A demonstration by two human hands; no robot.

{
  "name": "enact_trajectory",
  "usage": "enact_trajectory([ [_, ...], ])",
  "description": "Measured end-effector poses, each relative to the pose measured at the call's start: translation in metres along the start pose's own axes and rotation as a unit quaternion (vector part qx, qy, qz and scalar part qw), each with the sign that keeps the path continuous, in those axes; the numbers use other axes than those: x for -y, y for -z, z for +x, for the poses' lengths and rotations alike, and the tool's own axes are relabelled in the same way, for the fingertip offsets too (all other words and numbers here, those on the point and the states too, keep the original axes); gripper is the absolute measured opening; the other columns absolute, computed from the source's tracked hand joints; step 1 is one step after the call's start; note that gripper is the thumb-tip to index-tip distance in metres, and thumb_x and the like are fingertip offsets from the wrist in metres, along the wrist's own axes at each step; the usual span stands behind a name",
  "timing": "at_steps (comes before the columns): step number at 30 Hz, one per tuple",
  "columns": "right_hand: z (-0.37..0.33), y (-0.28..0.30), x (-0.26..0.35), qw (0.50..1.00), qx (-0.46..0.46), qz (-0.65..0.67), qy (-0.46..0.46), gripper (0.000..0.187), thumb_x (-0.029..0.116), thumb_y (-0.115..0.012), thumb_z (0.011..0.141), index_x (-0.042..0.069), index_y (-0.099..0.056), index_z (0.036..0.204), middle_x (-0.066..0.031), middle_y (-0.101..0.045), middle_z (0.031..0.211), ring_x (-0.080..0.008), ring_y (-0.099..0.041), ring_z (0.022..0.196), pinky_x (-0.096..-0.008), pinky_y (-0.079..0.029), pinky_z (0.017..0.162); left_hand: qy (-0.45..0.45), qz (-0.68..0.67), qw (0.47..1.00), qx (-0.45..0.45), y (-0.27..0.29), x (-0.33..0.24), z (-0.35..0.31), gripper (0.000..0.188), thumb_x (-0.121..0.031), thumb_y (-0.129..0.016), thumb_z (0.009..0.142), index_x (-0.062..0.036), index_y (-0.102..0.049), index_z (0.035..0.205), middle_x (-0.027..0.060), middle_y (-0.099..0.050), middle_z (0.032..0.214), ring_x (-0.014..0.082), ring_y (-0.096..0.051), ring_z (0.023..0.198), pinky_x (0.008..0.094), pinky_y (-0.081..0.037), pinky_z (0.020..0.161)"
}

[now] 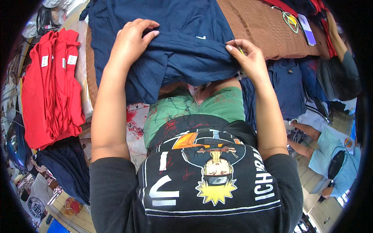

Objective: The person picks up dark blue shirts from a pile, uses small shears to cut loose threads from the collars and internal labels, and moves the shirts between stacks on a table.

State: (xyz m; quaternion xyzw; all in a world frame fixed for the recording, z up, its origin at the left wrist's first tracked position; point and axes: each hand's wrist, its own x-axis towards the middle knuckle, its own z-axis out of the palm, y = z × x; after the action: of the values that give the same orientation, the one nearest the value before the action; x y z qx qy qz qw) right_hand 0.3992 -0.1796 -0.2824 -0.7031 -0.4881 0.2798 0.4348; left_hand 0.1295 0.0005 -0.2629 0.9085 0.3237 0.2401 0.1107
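A navy blue garment point(182, 54) lies across my lap and the work surface, with a thick fold running sideways and a small white label on it. My left hand point(134, 40) rests on the left end of this fold, its thumb and index finger apart. At the right end, my right hand point(249, 58) is closed, thumb against fingers, by the garment's edge. Between those fingers shows a bit of a small yellow tool point(241, 51) with a thin dark end; the hand hides most of it.
Brown patterned cloth point(252, 29) covers the surface. A looped pale cord point(289, 19) with a yellow piece lies there by a purple-and-white packet point(307, 30). Red garments point(52, 89) are stacked left, navy ones point(285, 89) hang right. People point(336, 155) are nearby.
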Motion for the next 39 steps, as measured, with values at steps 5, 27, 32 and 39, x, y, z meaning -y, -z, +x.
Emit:
enact_trajectory([
  [5, -0.005, 0.002, 0.029, 0.995, -0.086, 0.017, 0.055, 0.037, 0.023, -0.067, 0.088, 0.005, -0.057, 0.119, -0.0064, -0.065, 0.085, -0.0128, -0.060, 0.077, -0.0304, -0.049, 0.074, -0.040, -0.150, 0.987, -0.035, -0.004, -0.055, 0.002, 0.020, -0.012, -0.064, 0.087, -0.0071, -0.068, 0.106, 0.0114, -0.066, 0.106, 0.0255, -0.063, 0.101, 0.0324, -0.050, 0.086],
  [27, -0.009, -0.018, 0.010, 0.992, 0.035, 0.124, -0.019, 0.034, 0.013, -0.068, 0.087, 0.002, -0.058, 0.117, -0.0089, -0.066, 0.097, -0.0131, -0.061, 0.085, -0.0275, -0.049, 0.075, -0.150, -0.595, 0.748, 0.251, 0.011, -0.047, -0.004, 0.041, -0.028, -0.046, 0.100, 0.0023, -0.066, 0.081, 0.0154, -0.066, 0.086, 0.0181, -0.062, 0.070, 0.0293, -0.048, 0.067],
  [32, -0.004, -0.027, 0.018, 0.993, -0.008, 0.049, 0.103, 0.032, 0.014, -0.069, 0.084, 0.004, -0.061, 0.113, -0.0126, -0.067, 0.098, -0.0226, -0.065, 0.093, -0.0341, -0.049, 0.082, 0.067, -0.426, 0.897, 0.095, 0.003, -0.062, -0.010, 0.033, -0.027, -0.047, 0.100, -0.0023, -0.068, 0.092, 0.0029, -0.067, 0.090, 0.0070, -0.057, 0.081, 0.0213, -0.043, 0.074],
  [39, -0.007, -0.036, 0.026, 0.979, -0.013, -0.145, 0.140, 0.026, 0.010, -0.069, 0.079, 0.006, -0.063, 0.104, -0.0140, -0.064, 0.095, -0.0344, -0.064, 0.089, -0.0413, -0.051, 0.076, 0.106, -0.251, 0.962, 0.000, -0.052, -0.092, -0.018, 0.030, -0.011, -0.075, 0.078, -0.0052, -0.067, 0.107, 0.0062, -0.065, 0.103, 0.0115, -0.059, 0.074, 0.0259, -0.050, 0.071],
])
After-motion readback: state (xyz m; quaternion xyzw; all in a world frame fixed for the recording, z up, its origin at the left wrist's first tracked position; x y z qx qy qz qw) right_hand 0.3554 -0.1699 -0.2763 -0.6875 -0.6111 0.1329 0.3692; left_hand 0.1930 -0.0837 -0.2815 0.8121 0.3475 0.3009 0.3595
